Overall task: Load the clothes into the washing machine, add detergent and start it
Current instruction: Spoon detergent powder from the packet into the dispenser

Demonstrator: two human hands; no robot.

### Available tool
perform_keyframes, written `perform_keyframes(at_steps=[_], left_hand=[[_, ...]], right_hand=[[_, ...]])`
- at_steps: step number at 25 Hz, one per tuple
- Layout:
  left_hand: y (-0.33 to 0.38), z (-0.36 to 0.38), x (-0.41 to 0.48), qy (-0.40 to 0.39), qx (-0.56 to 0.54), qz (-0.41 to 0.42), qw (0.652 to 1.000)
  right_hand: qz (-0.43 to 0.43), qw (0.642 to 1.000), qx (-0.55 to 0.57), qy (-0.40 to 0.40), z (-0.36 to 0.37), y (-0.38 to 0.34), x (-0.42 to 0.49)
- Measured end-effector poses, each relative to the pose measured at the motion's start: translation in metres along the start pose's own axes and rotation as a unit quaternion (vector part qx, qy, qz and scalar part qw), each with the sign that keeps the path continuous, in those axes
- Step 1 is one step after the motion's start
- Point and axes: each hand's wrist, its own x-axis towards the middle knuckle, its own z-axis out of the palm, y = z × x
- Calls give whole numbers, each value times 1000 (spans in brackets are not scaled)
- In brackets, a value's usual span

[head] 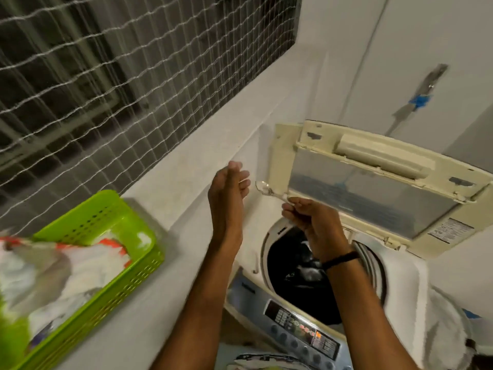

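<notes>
The top-loading washing machine (248, 260) stands at lower right with its cream lid (373, 182) raised. Dark clothes (301, 273) lie inside the drum. My right hand (312, 222) hovers above the drum opening and pinches the handle of a clear plastic spoon (266, 189), whose bowl points left. My left hand (230, 190) is raised beside the spoon, fingers straight and relaxed, holding nothing. The control panel (301, 327) with buttons runs along the machine's front edge.
A green perforated basket (125, 273) on the white ledge at left holds a white and orange packet (88, 255). A netted window grille (106, 89) fills the upper left. White wall and a pipe with blue tape (420, 100) stand behind the machine.
</notes>
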Motion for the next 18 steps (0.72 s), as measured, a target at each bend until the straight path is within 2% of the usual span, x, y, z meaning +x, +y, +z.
perform_keyframes(at_steps=[6,10,12,14,16,18], left_hand=[[85,-105,-40,120,-56,174,976],[117,-180,-67,200,-63,222,952],[123,-209,-76,233,-51,221,946],[124,-230,-82,259,-35,205,943],[123,-243,-86,275,-26,186,943],[122,-249,-88,279,-20,178,943]], right_hand=[[-2,980,-88,-181,104,12,-62],[-78,937,-207,-270,162,39,-92],[-88,909,-282,-294,190,58,-96],[-127,851,-411,-300,215,76,-96],[-153,758,-547,-320,234,92,-95],[-126,714,-598,-342,249,103,-97]])
